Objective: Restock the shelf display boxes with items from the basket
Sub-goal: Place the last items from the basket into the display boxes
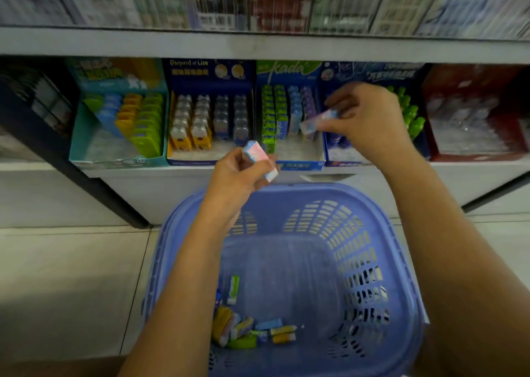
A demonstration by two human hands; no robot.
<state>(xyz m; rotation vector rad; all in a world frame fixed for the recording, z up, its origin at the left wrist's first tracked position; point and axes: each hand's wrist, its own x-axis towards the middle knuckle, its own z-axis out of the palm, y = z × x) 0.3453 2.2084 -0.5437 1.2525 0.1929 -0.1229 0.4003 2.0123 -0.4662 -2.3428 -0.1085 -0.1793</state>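
Note:
A blue plastic basket stands on the floor below the shelf, with several small colourful packs lying in its near left corner. My left hand grips a small pink-and-blue pack above the basket's far rim. My right hand pinches another pink-and-blue pack over the right side of the blue "kada" display box, which holds rows of green, blue and purple packs.
More display boxes line the shelf: a teal one at left, a dark blue one with yellow and clear items, a blue one with green items behind my right hand, a red one at right. An upper shelf edge overhangs.

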